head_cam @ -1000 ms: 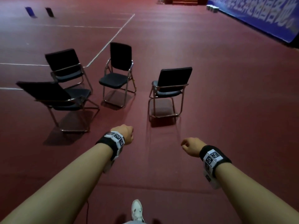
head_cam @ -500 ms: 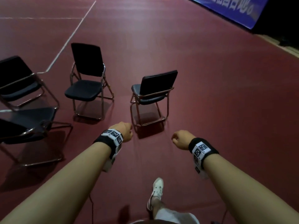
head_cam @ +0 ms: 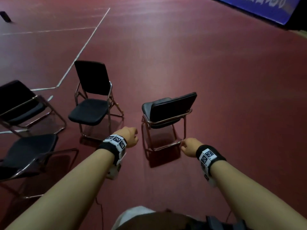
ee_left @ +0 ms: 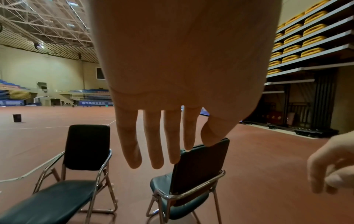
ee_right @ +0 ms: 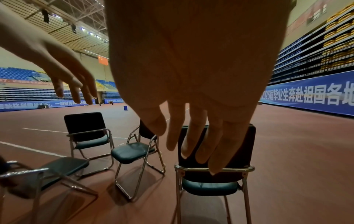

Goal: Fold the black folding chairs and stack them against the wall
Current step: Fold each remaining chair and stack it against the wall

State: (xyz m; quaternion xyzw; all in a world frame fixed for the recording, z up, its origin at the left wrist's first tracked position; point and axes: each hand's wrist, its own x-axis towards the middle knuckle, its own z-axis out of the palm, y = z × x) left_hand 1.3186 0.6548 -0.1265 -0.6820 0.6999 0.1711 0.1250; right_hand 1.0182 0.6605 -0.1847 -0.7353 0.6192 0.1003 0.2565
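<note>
Several black folding chairs with chrome frames stand unfolded on the red floor. The nearest chair (head_cam: 167,112) has its back turned to me, a little ahead of both hands. My left hand (head_cam: 130,136) hangs left of it and my right hand (head_cam: 188,146) near its rear floor bar. Both are empty and touch nothing. In the left wrist view my left fingers (ee_left: 153,144) hang straight above that chair (ee_left: 199,171). In the right wrist view my right fingers (ee_right: 201,144) hang relaxed before its backrest (ee_right: 241,144). A second chair (head_cam: 93,100) faces me, with two more chairs (head_cam: 20,103) at the left.
A blue banner (head_cam: 259,7) runs along the wall at the far right. White court lines (head_cam: 83,47) cross the floor behind the chairs. Tiered stands with yellow seats (ee_left: 306,37) rise at the right. Bare red floor lies right of the nearest chair.
I have walked closer to the nearest chair, which now stands larger and just ahead of my hands. Both hands stay empty and keep the same pose.
</note>
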